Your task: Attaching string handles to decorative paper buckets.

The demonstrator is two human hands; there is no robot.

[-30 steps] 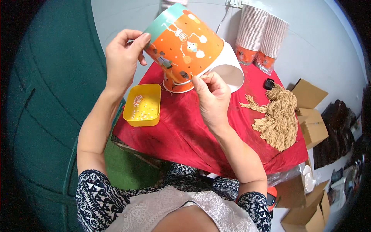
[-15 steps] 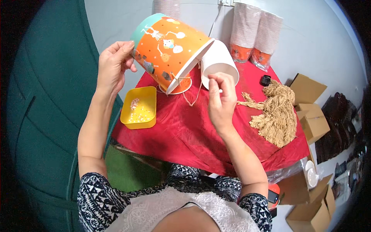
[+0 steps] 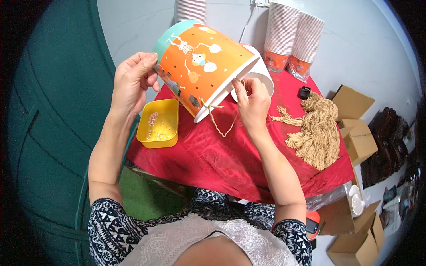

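An orange paper bucket [image 3: 199, 66] with a teal bottom band and skeleton drawings is held tilted above the table, its white rim facing down and right. My left hand [image 3: 133, 84] grips it by the teal end, thumb outside. At the rim, my right hand [image 3: 254, 104] is closed in a pinch on a tan cord [image 3: 217, 128]. The cord passes through the bucket wall near the rim and hangs in a loop below. Behind the rim lies a white-lined paper bucket [image 3: 262, 75], partly hidden. A yellow tray [image 3: 166, 142] with small pale pink pieces stands below my left hand.
A red cloth [image 3: 213, 164] covers the table. On its right lie a heap of tan cords [image 3: 317, 133] and a small black object [image 3: 304, 92]. Nested bucket stacks [image 3: 280, 35] stand at the back. Cardboard boxes [image 3: 358, 139] sit beyond the right edge.
The bucket has shifted slightly right and down with my left hand. My right hand has come up to the rim and now pinches the cord there.
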